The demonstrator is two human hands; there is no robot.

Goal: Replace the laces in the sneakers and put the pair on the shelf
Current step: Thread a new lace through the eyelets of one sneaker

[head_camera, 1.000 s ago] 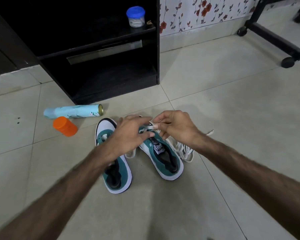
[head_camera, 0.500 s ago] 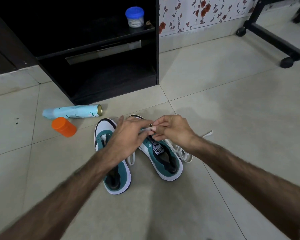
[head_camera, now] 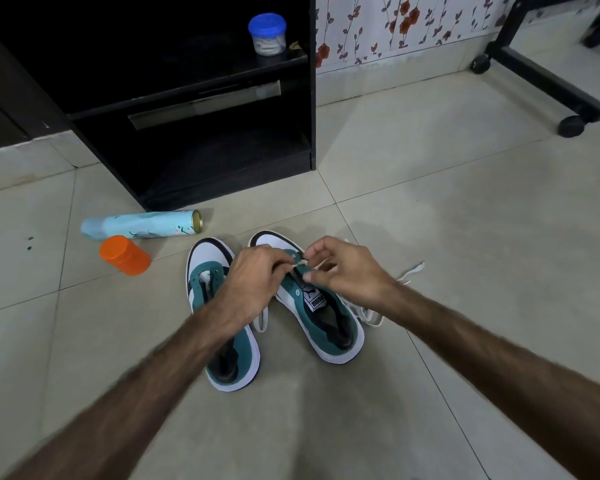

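Open floor (head_camera: 465, 237) spreads right of the hands; the black shelf (head_camera: 222, 161) stands beyond. Left hand (head_camera: 253, 285) and right hand (head_camera: 343, 268) both pinch the white lace (head_camera: 300, 264) over the right sneaker (head_camera: 326, 317).

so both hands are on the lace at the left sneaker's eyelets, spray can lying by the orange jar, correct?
Not the left one. In the head view the left hand and right hand work the lace at the right sneaker. The spray can does lie by the orange jar.
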